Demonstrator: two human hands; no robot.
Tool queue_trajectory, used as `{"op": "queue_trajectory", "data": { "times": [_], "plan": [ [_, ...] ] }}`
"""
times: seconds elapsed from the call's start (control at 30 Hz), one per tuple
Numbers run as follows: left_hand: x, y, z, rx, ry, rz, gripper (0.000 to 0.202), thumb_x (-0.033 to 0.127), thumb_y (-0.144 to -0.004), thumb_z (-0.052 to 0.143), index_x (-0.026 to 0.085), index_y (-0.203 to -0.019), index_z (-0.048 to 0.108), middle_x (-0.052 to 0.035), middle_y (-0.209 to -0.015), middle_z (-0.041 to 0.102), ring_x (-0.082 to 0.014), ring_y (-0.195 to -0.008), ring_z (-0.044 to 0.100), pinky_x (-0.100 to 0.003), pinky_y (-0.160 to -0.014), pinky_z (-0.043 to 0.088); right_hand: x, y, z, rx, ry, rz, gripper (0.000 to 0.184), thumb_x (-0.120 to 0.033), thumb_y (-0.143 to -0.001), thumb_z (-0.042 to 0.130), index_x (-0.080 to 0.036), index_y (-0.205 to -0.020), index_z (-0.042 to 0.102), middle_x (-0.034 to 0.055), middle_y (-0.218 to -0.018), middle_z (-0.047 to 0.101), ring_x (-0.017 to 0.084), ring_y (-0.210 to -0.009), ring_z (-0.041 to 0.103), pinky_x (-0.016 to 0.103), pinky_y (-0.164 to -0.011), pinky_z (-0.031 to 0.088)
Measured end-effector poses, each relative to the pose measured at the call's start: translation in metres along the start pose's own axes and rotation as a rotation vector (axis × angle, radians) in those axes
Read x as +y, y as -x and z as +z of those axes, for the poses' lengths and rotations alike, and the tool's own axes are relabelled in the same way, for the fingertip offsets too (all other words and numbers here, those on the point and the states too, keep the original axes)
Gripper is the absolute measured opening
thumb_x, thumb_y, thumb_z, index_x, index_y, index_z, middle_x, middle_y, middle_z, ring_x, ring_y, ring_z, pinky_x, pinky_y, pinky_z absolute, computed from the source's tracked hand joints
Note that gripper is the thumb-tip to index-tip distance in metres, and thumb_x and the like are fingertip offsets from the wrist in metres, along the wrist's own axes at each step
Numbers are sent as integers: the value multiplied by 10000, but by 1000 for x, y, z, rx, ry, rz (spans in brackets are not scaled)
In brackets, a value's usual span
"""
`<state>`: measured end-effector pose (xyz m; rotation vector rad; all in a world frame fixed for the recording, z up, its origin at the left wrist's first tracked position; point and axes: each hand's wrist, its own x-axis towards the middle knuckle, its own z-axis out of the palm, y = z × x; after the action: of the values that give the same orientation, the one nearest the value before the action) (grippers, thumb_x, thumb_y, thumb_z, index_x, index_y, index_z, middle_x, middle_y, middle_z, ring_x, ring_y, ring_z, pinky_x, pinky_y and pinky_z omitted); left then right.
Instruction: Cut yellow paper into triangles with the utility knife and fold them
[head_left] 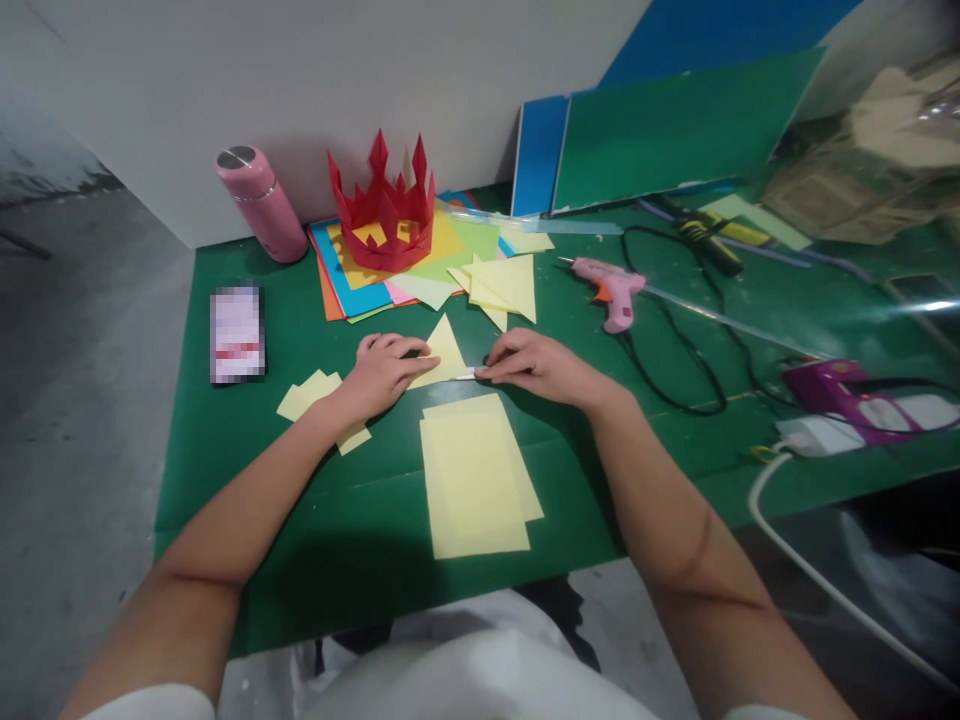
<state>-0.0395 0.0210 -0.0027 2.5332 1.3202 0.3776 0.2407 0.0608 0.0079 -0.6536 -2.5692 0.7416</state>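
My left hand (390, 368) lies over a folded yellow paper triangle (446, 350), its fingers stretched out and pressing the paper onto the green table. At the triangle's lower right corner, my right hand (536, 365) pinches a thin whitish tool (465, 374) that looks like a craft knife; its tip touches the paper's bottom edge. Small yellow paper pieces (311, 392) lie partly under my left wrist. Nearer to me is a stack of yellow paper sheets (476, 480). Several folded yellow triangles (510, 288) are piled beyond my hands.
A red paper crown (386, 215) stands on coloured sheets (360, 292) at the back. A pink bottle (266, 205) and a blurred-out phone (238, 335) are at left. Rightward are a pink glue gun (615, 290), its black cord, yellow-black pliers (709, 245) and a purple-white power strip (832, 400).
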Motion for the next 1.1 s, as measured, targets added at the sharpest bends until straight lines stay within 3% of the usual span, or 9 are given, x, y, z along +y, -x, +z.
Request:
{"op": "queue_trajectory", "data": {
  "times": [0.43,1.1],
  "plan": [
    [-5,-1,0,-51,-7,1,448,155,-985,297,349,-1196,642,-30,-1266,600,-242,-1177,467,-466,-1013,259,-6,-4,3,-10,-2,3,278,-371,-945,515,-260,-1042,751,84,-895,657,182,-845,578,327,-749,466],
    [-7,-3,2,-54,10,2,413,195,-995,324,367,-1193,643,-24,-1279,591,-242,-1186,463,-481,-1027,253,-14,-10,8,-16,36,-4,279,-349,-953,500,-263,-1033,753,84,-889,641,192,-861,551,338,-754,448]
  ]
}}
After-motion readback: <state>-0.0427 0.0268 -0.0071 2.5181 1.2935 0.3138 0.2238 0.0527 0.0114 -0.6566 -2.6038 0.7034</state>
